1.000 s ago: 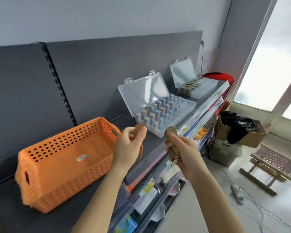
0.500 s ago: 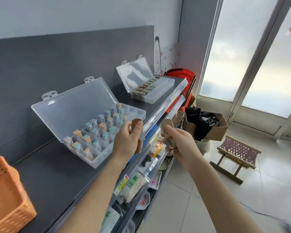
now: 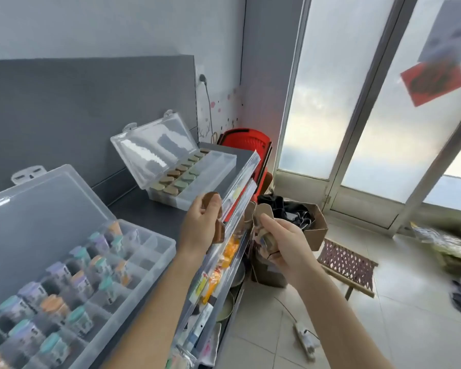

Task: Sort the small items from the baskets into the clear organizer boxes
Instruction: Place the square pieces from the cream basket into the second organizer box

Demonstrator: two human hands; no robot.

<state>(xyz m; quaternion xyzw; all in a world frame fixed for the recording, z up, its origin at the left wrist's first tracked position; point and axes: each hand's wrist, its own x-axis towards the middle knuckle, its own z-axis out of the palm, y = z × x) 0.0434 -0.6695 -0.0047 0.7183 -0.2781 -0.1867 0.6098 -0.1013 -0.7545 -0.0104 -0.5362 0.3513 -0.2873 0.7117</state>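
While both hands hover just on the near side of the far organizer box (image 3: 210, 182), left hand (image 3: 200, 230) fingers clamp brown pieces (image 3: 210, 200), right hand (image 3: 282, 243) fingers pinch tan pieces (image 3: 262, 211).

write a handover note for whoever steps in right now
Left hand holds brown pieces; right hand holds tan pieces. Both are at the shelf's front edge.
Far box, lid open: rows of tan and green pieces, right side bare.
Near box, lid open: small capped bottles, some cells free.
Done: both boxes partly filled.
Left: the held pieces, probably for the far box.
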